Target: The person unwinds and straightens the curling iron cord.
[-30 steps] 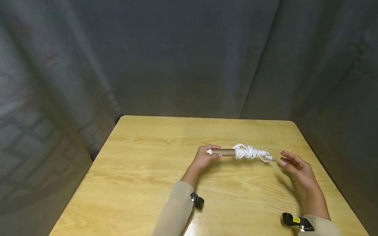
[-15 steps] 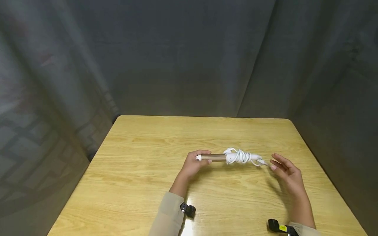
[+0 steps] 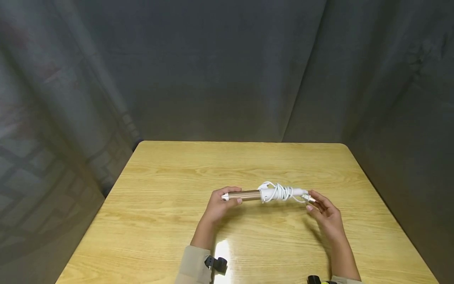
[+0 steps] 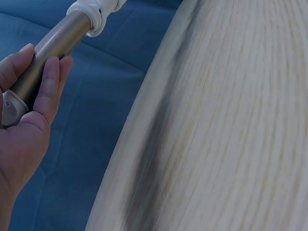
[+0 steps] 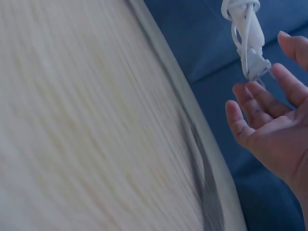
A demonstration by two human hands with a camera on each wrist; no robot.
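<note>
Curling iron: held level above the wooden table, over its middle, lying left to right; bronze barrel toward the left, white handle toward the right
Cord: white, wound in loops round the handle of the curling iron; the same loops show at the top edge of the right wrist view
Plug: hangs at the right end of the curling iron, its prongs just beside the right hand's fingertips
Left hand: fingers and thumb curled round the barrel tip of the curling iron, gripping it; the left wrist view shows the barrel lying across the palm
Right hand: at the plug end of the curling iron, fingers relaxed and spread, gripping nothing; it may be brushing the plug, though contact cannot be told
Backdrop: dark grey cloth behind and beside the table
</note>
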